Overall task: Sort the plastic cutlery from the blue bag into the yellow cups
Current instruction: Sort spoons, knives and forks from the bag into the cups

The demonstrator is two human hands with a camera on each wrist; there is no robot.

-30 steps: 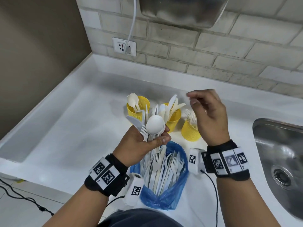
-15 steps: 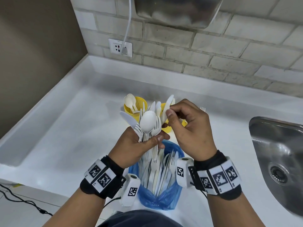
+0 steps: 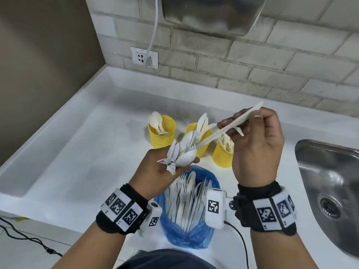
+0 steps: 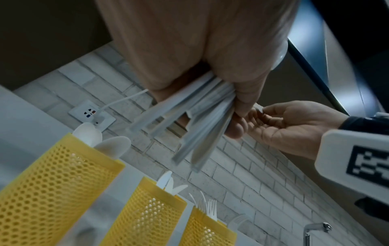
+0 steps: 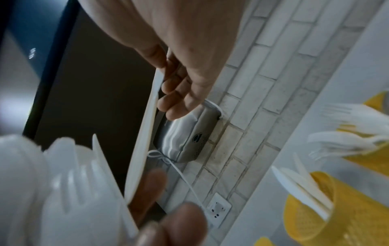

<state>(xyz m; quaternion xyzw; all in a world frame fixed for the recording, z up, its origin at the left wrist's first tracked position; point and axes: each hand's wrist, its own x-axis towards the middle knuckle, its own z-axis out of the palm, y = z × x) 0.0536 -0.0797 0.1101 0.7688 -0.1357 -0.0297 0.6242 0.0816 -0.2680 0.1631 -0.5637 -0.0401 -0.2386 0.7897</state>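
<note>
White knife (image 3: 231, 125) pinched in right hand (image 3: 258, 150)

The left hand (image 3: 165, 167) hides the handles of its cutlery bundle (image 3: 182, 152)

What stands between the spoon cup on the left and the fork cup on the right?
In the head view, the middle yellow cup holding knives stands between the spoon cup and the fork cup; the left wrist view shows the same row.
</note>
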